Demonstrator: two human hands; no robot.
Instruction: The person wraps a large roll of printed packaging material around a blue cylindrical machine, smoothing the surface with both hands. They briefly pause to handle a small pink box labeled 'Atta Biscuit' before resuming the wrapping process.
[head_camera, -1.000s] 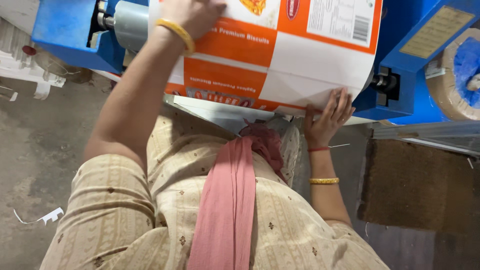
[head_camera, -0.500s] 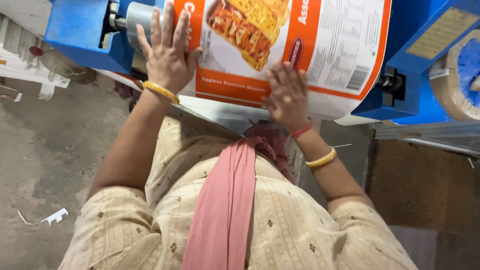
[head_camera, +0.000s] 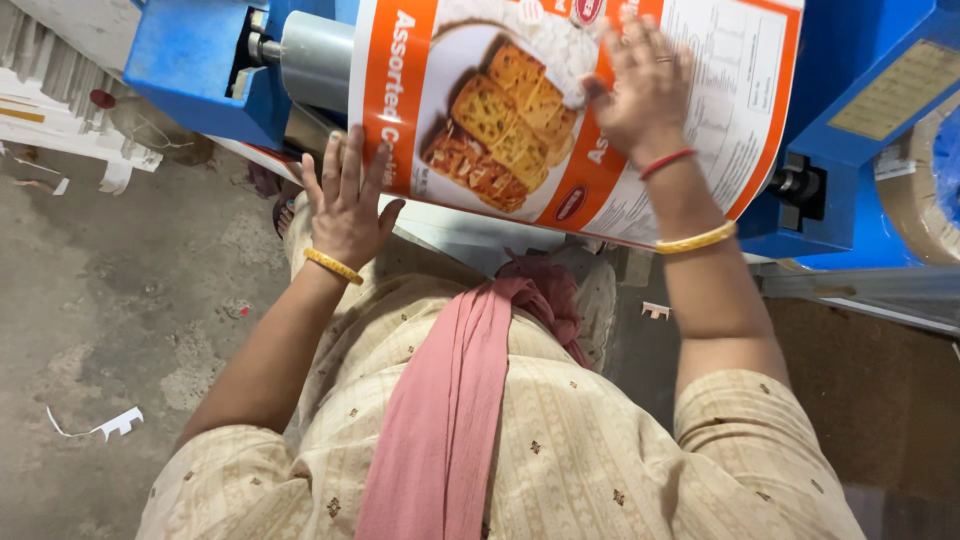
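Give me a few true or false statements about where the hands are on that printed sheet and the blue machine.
1. Both hands rest flat on the printed sheet. True: left hand, right hand, fingers spread.
2. The sheet curves over a grey roller in the blue machine. True.
3. The right hand grips a knife. False: it holds nothing.
4. The sheet is plain white. False: it is orange and white with pictured biscuits.
5. Paper scraps lie on the floor. True.

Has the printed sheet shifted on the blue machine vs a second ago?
Yes. The printed sheet has come down over the grey roller of the blue machine, toward the person: the food picture, earlier at the top edge, now shows whole.
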